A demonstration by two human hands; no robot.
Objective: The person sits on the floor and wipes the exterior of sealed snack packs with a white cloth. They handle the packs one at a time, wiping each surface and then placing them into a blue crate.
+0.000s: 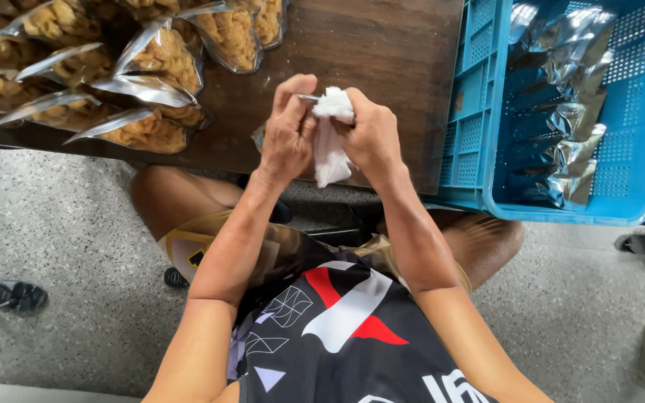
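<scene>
Nearest to us is our own patterned shirt (337,336), black with red and white shapes, and our bare knees beneath it as we sit at the edge of the dark wooden table (390,52). Above the table edge both our hands meet. Our left hand (289,134) is curled around a small pouch (260,136), of which we see little more than a clear corner below the palm and a thin strip at the fingertips. Our right hand (371,134) is clenched on a white cloth (330,145), pressing it against the top of that pouch while the loose end hangs down between our wrists.

We judge that the main risk is the pouch slipping: we hold it past the table edge, so a loose pinch could drop it onto the speckled floor (76,246). Rubbing too hard with the cloth could crease the opening, or tip the contents out if the top is unsealed; we cannot tell whether it is.

To our left, filled bags of golden snacks (151,67) lie crowded on the table, near our left elbow's sweep; a careless move could nudge one off. To our right, a blue crate (479,112) holds shiny empty bags (569,112), with its corner overhanging the table.
</scene>
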